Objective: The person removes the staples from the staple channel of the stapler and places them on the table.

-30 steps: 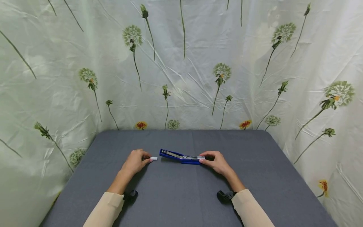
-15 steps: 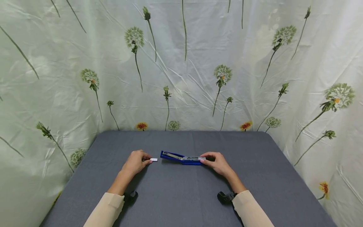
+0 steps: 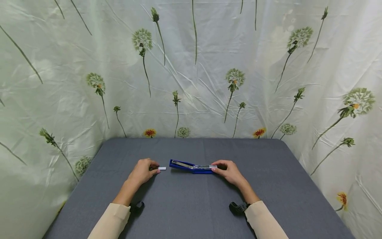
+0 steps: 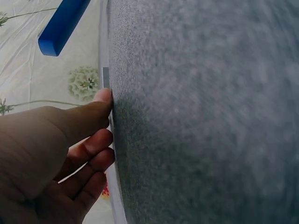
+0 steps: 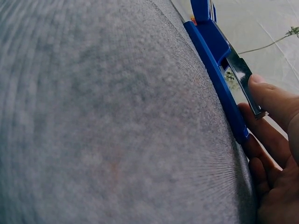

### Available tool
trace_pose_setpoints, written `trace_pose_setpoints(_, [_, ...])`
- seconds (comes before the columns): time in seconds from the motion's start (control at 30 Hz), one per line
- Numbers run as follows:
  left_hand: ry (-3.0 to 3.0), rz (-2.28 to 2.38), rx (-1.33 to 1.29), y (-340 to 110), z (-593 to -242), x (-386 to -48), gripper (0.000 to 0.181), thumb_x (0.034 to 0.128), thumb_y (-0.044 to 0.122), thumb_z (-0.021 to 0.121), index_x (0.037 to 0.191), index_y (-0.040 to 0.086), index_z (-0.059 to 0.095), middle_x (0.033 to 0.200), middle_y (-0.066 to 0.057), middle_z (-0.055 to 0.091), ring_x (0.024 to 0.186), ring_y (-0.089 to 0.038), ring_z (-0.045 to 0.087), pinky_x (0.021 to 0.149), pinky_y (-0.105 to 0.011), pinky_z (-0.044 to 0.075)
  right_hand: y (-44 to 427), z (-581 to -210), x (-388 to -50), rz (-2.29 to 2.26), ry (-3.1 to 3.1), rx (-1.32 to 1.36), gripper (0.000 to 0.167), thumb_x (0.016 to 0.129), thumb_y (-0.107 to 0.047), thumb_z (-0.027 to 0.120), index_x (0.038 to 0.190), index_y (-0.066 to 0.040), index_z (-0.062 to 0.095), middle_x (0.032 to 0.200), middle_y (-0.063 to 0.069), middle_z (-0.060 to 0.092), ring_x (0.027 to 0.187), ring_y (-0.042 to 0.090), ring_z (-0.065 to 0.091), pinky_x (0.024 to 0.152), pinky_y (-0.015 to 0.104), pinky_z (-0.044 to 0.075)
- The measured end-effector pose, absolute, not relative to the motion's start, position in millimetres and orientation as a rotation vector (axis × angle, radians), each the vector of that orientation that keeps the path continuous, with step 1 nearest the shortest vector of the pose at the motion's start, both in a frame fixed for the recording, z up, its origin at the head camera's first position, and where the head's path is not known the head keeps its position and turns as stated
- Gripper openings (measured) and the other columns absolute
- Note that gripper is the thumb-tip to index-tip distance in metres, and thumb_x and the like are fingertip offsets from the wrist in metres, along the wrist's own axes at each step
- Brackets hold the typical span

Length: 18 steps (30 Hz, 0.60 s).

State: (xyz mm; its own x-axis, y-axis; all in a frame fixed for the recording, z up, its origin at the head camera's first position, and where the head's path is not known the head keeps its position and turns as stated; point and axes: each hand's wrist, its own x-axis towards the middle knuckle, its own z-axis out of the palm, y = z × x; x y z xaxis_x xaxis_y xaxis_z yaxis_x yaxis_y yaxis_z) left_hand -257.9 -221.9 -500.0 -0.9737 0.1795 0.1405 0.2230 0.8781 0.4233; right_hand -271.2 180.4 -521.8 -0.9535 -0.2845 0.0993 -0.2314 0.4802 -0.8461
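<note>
A blue stapler (image 3: pixel 203 171) lies on the grey table with its top arm (image 3: pixel 181 165) swung back to the left, raised off the cloth. Its metal magazine (image 5: pixel 242 77) is exposed. My right hand (image 3: pixel 228 170) grips the stapler's right end, thumb on the magazine and fingers at the far side. A small silvery-white strip, apparently staples (image 3: pixel 162 168), sticks out from my left hand (image 3: pixel 144 170), which pinches it just above or on the table, left of the stapler. In the left wrist view, the thumb hides most of the strip (image 4: pixel 105 76).
Grey cloth covers the table (image 3: pixel 185 205). Behind and around it hangs a pale curtain (image 3: pixel 191 83) printed with dandelions. Black wrist devices (image 3: pixel 238 208) sit at both cuffs, close to the cloth.
The head view has shifted slightly. Both hands keep their grips, and the strip and stapler stay in nearly the same places.
</note>
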Motion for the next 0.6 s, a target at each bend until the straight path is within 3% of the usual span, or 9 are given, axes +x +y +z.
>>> trace_pose_setpoints(0.6, [-2.72, -0.755, -0.4, -209.3, -484.4, -251.9, 0.04, 0.0886, 0.031, 0.081, 0.122, 0.011, 0.075, 0.119, -0.009, 0.072, 0.106, -0.03, 0.067, 0.088, -0.053, 0.056, 182.9, -522.3, -271.0, -1.504, 2.653, -0.486, 0.024, 0.094, -0.028, 0.077, 0.113, -0.014, 0.079, 0.109, 0.005, 0.077, 0.09, 0.009, 0.064, 0.078, 0.024, 0.051])
